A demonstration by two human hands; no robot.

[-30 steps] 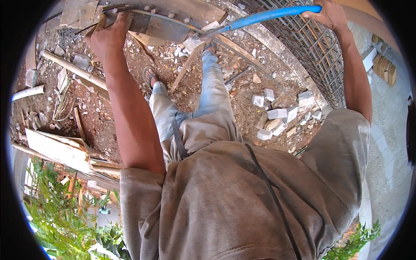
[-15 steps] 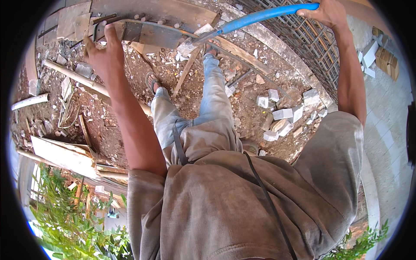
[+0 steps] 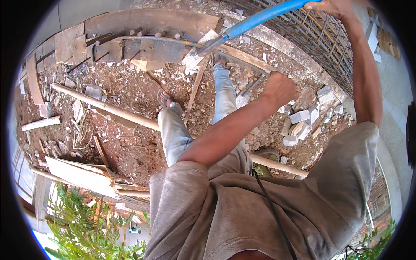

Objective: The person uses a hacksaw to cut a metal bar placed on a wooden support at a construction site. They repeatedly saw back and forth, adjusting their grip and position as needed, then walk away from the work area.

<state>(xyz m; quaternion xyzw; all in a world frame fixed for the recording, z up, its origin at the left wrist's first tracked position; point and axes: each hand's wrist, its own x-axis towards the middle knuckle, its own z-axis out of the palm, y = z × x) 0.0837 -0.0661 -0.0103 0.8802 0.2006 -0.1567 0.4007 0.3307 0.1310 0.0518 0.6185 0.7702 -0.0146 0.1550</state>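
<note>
My right hand [image 3: 331, 8] grips the upper end of a long lever with a blue sleeve [image 3: 264, 16] at the top right. The lever's bare metal end [image 3: 211, 45] meets a thin steel rod [image 3: 164, 39], which runs past several short round pegs [image 3: 158, 34] on a wooden board [image 3: 151, 21]. The rod bends away toward the lower right, where my left hand [image 3: 281, 89] is closed in a fist around it. The fist partly hides the rod's far part.
Broken white blocks [image 3: 300, 123] lie on the rubble-strewn ground to the right. A wooden pole [image 3: 108, 107] crosses behind my legs. A steel bar cage [image 3: 323, 39] stands at the upper right, beside a concrete edge [image 3: 277, 41]. Leaning sheets [image 3: 80, 175] and leafy plants [image 3: 93, 225] are at lower left.
My left hand has left the pegged board, swung across to the right and closed on the rod. My right hand stays on the blue lever. The view has shifted slightly.
</note>
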